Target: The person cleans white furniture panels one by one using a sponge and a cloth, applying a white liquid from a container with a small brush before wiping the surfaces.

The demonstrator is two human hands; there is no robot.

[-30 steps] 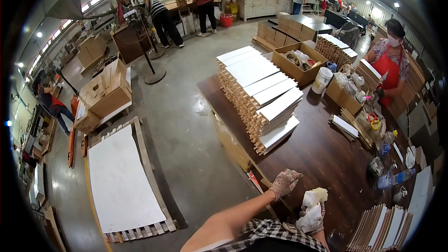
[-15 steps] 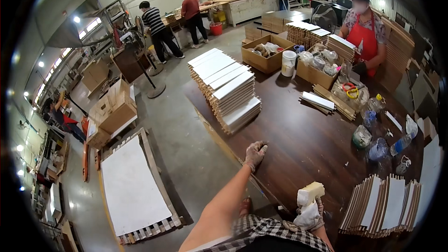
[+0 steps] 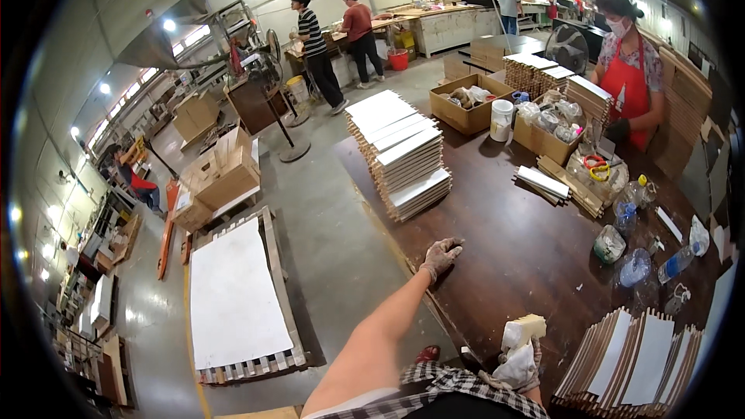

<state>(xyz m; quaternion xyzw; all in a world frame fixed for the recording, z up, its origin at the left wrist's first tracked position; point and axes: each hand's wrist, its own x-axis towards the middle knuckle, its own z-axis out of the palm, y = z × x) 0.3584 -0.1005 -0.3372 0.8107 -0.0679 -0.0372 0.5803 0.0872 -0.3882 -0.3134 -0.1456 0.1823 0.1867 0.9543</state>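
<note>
My left hand (image 3: pixel 441 258), in a thin, dirty glove, rests on the dark brown tabletop (image 3: pixel 497 225) near its left edge. Its fingers are stretched out and nothing is in them. Close to my body, my right hand (image 3: pixel 535 379) grips a white cloth (image 3: pixel 515 368) together with a pale yellow sponge block (image 3: pixel 524 331); part of the hand is hidden behind them. Beyond my left hand stands a tall stack of white-faced boards (image 3: pixel 411 157) with brown edges. Right of my right hand, more white boards (image 3: pixel 649 361) stand on edge in a row.
Two cardboard boxes (image 3: pixel 468 120) hold bags and scraps, with a white container (image 3: pixel 501 121) between them. Scissors (image 3: pixel 597 167), wood strips (image 3: pixel 573 186) and plastic bottles (image 3: pixel 677 264) lie at the right. A person in a red apron (image 3: pixel 635 101) stands across the table. A pallet (image 3: pixel 240 302) lies on the left floor.
The view has shifted, so most things sit farther right. My left hand's fingers look more stretched out on the table. My right hand still grips the sponge and cloth.
</note>
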